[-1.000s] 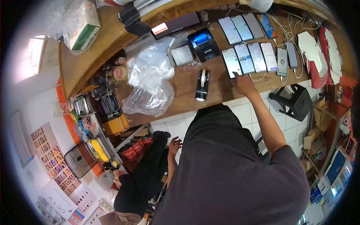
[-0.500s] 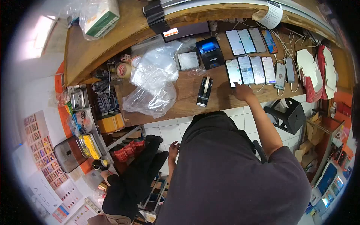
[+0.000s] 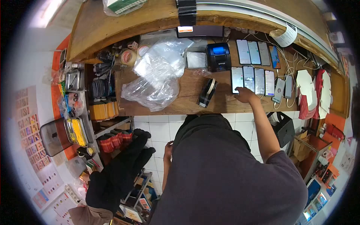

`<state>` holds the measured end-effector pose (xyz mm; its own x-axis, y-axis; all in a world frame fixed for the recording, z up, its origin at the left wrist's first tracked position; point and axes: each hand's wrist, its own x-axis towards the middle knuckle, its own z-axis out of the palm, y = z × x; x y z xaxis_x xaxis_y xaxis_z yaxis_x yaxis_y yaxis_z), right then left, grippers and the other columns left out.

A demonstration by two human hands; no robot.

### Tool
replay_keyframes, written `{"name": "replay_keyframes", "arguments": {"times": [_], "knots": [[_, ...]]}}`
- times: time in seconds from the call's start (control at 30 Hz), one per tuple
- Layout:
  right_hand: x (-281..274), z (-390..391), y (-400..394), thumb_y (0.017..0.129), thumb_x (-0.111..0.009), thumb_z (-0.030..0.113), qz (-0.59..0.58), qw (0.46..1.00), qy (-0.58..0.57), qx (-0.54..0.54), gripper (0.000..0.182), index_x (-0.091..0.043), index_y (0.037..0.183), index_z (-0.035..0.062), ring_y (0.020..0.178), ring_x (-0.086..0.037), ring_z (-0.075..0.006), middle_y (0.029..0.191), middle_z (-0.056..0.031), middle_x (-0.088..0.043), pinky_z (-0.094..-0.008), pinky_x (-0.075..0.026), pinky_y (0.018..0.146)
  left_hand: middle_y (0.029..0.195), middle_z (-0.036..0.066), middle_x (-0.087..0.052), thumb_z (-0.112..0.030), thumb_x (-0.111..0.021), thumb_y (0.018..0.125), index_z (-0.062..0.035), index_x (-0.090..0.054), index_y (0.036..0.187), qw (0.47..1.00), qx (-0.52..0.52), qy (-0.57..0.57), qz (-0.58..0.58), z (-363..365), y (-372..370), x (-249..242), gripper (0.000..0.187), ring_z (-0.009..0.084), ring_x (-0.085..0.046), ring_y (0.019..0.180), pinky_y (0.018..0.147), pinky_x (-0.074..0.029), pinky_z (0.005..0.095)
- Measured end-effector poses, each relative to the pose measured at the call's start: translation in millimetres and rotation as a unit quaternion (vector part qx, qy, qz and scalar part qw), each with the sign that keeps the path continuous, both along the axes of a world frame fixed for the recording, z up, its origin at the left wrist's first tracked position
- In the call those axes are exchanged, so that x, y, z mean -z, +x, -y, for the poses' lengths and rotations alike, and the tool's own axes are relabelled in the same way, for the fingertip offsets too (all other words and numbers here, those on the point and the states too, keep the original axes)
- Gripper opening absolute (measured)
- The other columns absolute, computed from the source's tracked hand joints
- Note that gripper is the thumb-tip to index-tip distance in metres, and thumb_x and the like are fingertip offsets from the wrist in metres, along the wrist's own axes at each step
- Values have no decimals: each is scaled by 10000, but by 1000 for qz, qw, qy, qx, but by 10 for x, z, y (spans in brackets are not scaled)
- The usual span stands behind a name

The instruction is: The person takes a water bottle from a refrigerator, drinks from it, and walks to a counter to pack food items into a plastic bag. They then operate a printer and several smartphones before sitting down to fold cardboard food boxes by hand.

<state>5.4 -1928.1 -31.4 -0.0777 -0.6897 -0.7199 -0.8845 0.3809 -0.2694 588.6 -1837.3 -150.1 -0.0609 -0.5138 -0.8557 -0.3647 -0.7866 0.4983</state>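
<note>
My right hand (image 3: pixel 245 95) reaches over the wooden desk. Its index finger is stretched out at the lower part of a lit smartphone (image 3: pixel 237 77), the leftmost in the near row, and the hand grips nothing. Beside that phone lie another phone (image 3: pixel 249 78) with a lit screen and several more in two rows, some with white cables. My left hand (image 3: pixel 168 150) hangs low at my side, partly hidden by my dark shirt; its visible fingers look loose, with nothing seen in them. Left of the phones sits a black tape dispenser (image 3: pixel 207 93).
Clear plastic bags (image 3: pixel 153 82) spread over the desk's left part. A label printer (image 3: pixel 219 57) and a plastic box (image 3: pixel 196 60) stand behind. Red-and-white cartons (image 3: pixel 306 93) are at the right, a black stool (image 3: pixel 283 129) below. Another person in black (image 3: pixel 112 174) is at lower left.
The view has shifted, so the desk's contents appear lower. My right index finger stays at the same phone's lower part. My left hand is more hidden behind my shirt.
</note>
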Motion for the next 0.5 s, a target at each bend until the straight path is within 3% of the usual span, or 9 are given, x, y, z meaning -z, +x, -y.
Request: {"name": "replay_keyframes", "arguments": {"times": [0.1,0.13,0.2,0.23,0.27,0.3,0.4,0.47,0.5], "knots": [[-150,279,95,877,-605,327,30,999,-16,-1,483,-574,1279,61,1129,-599,-398,1221,-229,-630,-452,-473,986,1050,168,-691,-72,-643,914,53,-477,1347,999,16,-20,-32,-121,104,376,480,203,-670,852,741,-562,325],[-107,399,104,878,-598,320,32,999,-38,-14,409,-630,1180,46,1090,-619,-396,1166,-237,-649,-445,-490,944,1050,168,-691,-72,-643,914,53,-477,1347,999,6,-15,-29,-79,61,335,480,203,-670,852,741,-562,325],[-150,703,208,868,-605,301,75,993,-90,-1,307,-676,954,14,927,-668,-388,947,-225,-695,-447,-518,798,1080,167,-685,-82,-645,921,52,-494,1322,985,-142,75,-65,-19,-91,153,449,198,-663,884,746,-563,325],[-326,887,308,867,-604,281,95,985,-141,-29,290,-664,939,7,907,-666,-389,920,-220,-692,-457,-514,778,1081,159,-686,-69,-645,922,47,-509,1301,983,-101,-10,-153,-123,-62,496,419,201,-660,909,777,-557,324],[-393,1070,389,879,-598,260,113,978,-174,-13,271,-658,946,4,931,-658,-393,960,-221,-690,-462,-503,806,1071,150,-687,-66,-634,926,38,-516,1299,995,-16,-48,-91,-286,148,690,405,195,-658,911,786,-552,320],[-467,1285,475,892,-590,255,104,973,-205,-29,277,-646,1021,16,973,-648,-395,996,-232,-682,-462,-497,836,1061,141,-688,-63,-624,929,29,-522,1297,994,67,-84,-23,-44,-133,-42,393,189,-657,912,795,-547,317],[-174,1857,616,946,-534,285,35,938,-344,-42,439,-508,1349,111,1085,-605,-423,1099,-253,-653,-481,-467,942,1036,123,-687,-69,-611,931,10,-524,1306,992,-85,-29,-90,-265,111,303,394,170,-653,880,778,-540,299],[-159,2238,689,984,-466,354,-38,949,-309,-56,562,-314,1508,217,1154,-557,-451,1218,-262,-602,-504,-435,1005,1023,116,-685,-78,-604,934,7,-525,1306,995,-81,-21,-54,-313,96,187,390,161,-650,863,759,-537,295],[-146,2391,693,984,-466,354,-33,950,-303,-64,562,-314,1508,217,1154,-557,-451,1218,-262,-602,-504,-435,1005,1010,109,-683,-86,-596,937,3,-526,1306,997,-70,-13,-17,-329,91,46,385,151,-648,846,740,-535,291]]}}
